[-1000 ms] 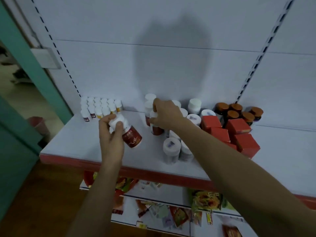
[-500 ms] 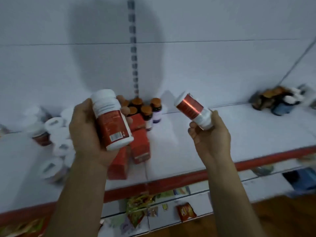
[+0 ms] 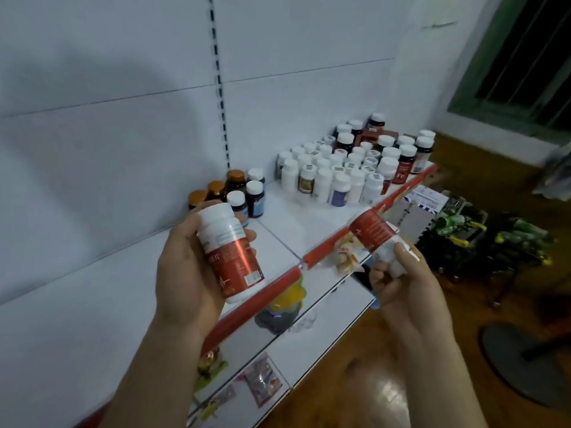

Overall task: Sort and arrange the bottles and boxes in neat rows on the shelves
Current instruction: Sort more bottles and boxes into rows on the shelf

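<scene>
seemingly midway: left hand (image 3: 185, 273) grasps a red bottle (image 3: 230, 254), right hand (image 3: 401, 282) a second bottle (image 3: 374, 236), both unshelved; white-capped bottles (image 3: 340, 174) already stand in rough rows.

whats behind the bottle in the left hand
Behind the red-label bottle in the left hand, a cluster stands on the shelf by the back wall: brown-capped bottles and white-capped dark bottles. The held bottle and hand cover the lower parts of some of them.
</scene>
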